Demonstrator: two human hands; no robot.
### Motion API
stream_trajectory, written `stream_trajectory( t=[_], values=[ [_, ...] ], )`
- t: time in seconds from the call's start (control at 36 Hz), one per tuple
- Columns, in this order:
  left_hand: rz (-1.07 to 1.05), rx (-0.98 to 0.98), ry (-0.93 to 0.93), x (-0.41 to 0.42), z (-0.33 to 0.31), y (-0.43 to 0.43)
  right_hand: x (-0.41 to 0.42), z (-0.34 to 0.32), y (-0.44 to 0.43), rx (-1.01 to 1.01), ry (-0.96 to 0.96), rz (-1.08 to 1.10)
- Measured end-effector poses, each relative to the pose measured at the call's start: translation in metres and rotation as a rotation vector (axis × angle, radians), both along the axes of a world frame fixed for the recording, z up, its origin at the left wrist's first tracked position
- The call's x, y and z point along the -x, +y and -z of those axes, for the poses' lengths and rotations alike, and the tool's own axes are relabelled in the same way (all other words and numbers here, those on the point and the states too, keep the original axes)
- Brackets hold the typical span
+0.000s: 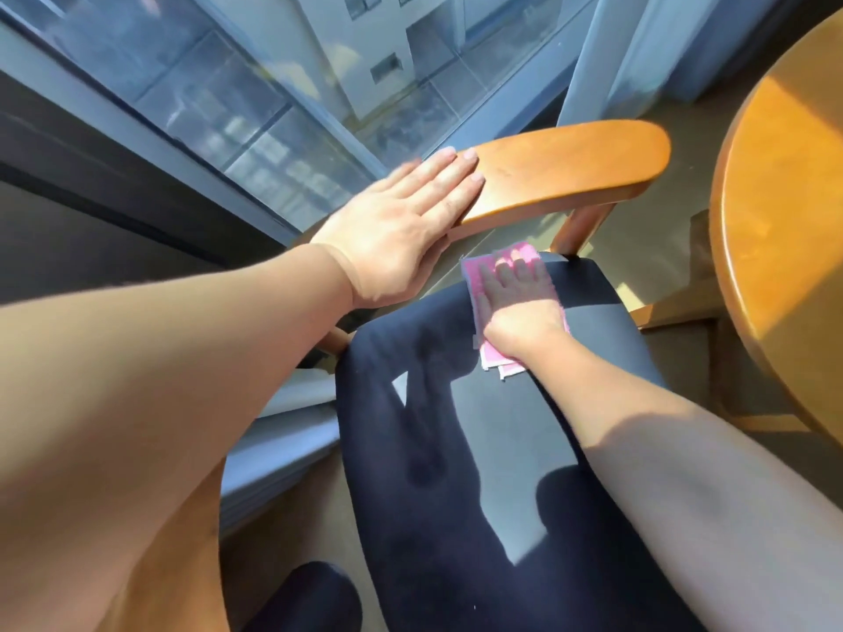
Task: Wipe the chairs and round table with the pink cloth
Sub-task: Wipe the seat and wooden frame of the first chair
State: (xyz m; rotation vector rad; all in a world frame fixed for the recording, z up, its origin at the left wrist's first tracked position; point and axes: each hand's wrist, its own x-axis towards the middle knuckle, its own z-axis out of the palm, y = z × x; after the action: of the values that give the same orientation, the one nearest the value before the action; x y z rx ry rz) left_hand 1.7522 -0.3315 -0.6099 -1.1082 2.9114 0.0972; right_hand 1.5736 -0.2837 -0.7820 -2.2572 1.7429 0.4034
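A wooden chair with a dark blue seat cushion (456, 449) stands below me. My left hand (401, 225) lies flat, fingers straight, on the near end of the chair's curved wooden armrest (570, 171). My right hand (520, 303) presses flat on the pink cloth (474, 275) at the far end of the seat cushion. The cloth's pink and white edges stick out around the hand. The round wooden table (784, 212) fills the right edge of the view.
A large glass window (255, 98) with a grey frame runs along the left and far side. Pale curtains (638, 47) hang at the back right. A wooden rail of the table base (675, 312) sits low between chair and table.
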Motion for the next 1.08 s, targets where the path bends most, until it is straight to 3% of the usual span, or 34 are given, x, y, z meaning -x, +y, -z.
stream_trajectory(
  t=[0.08,0.28,0.53,0.64,0.83,0.97,1.08],
  values=[
    [0.001,0.004,0.007,-0.001,0.002,-0.001,-0.007,0.0,-0.021,0.054,-0.015,0.059],
    [0.011,0.004,0.01,-0.001,0.003,-0.001,0.027,0.001,0.02,0.09,-0.061,-0.004],
    [0.015,0.047,0.012,-0.001,0.003,0.0,0.102,-0.007,0.141,0.077,-0.131,0.117],
    [0.013,0.055,0.018,0.0,0.001,0.001,0.126,-0.012,0.173,-0.111,0.03,-0.038],
    [0.015,0.067,0.002,-0.001,0.005,0.0,0.125,-0.015,0.168,-0.088,0.052,-0.051],
    [0.029,0.086,0.012,-0.002,0.006,0.0,0.125,-0.011,0.15,-0.001,-0.139,0.152],
    [0.036,0.096,0.011,-0.002,0.007,-0.001,0.118,-0.005,0.124,0.002,-0.141,0.205]
  ],
)
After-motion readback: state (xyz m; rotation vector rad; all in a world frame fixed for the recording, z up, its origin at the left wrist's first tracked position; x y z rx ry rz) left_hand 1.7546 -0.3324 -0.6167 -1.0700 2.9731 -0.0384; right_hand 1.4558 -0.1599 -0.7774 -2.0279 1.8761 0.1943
